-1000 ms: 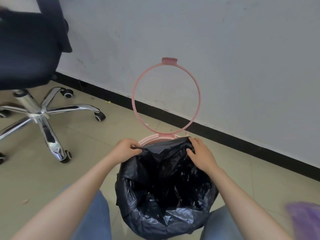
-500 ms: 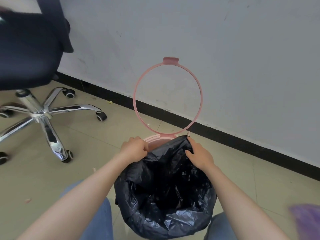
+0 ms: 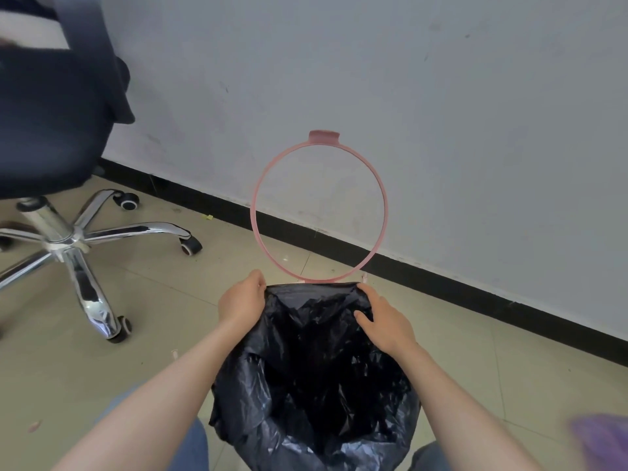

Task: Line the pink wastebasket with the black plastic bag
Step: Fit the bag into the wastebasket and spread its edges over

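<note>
The black plastic bag (image 3: 316, 385) hangs open inside the pink wastebasket, draped over its rim all round so the basket's body is hidden. The basket's pink ring lid (image 3: 382, 229) stands flipped up at the far side, against the wall. My left hand (image 3: 243, 300) grips the bag's far-left edge with closed fingers. My right hand (image 3: 382, 319) holds the far-right edge, thumb inside the bag, fingers over the rim. The bag's far edge is stretched flat between both hands.
An office chair (image 3: 51, 124) with a chrome star base (image 3: 81, 253) and castors stands at the left. A grey wall with a black skirting strip (image 3: 475, 294) runs behind the basket. My knees in jeans (image 3: 183, 447) flank the basket. A blurred purple object (image 3: 601, 436) lies at the lower right.
Both hands pulled the bag's far edge outward and over the back of the rim. The pink rim that showed behind the bag is now covered.
</note>
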